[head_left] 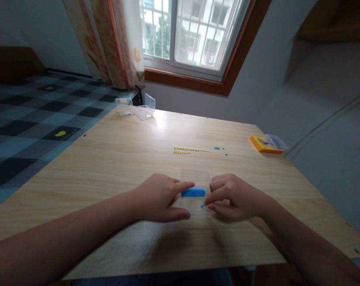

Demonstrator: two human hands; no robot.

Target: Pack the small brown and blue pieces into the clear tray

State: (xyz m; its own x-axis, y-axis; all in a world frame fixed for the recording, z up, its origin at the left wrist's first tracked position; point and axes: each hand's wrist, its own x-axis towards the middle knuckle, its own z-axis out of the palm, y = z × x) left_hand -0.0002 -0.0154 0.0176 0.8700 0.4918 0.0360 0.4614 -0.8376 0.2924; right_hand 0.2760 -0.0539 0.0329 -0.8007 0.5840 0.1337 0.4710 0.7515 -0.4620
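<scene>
A clear plastic box (pixel 194 210) with its lid (pixel 195 174) raised at the far side is in front of me, near the table's front edge. Inside it, a row of blue blocks (pixel 193 193) is packed along the far wall. My left hand (pixel 163 196) holds the box by its left end, the index finger stretched over the blue row and the thumb at the near side. At the right end, my right hand (pixel 233 196) has its fingertips pinched together on a small blue block (pixel 203 206), low over the box's inside.
Beyond the box, small yellow pieces (pixel 182 151) stand in rows, with several loose blue pieces (pixel 217 148) to their right. Empty clear cases (pixel 144 112) stand open at the table's far left corner. An orange-yellow box (pixel 266 144) lies by the right edge.
</scene>
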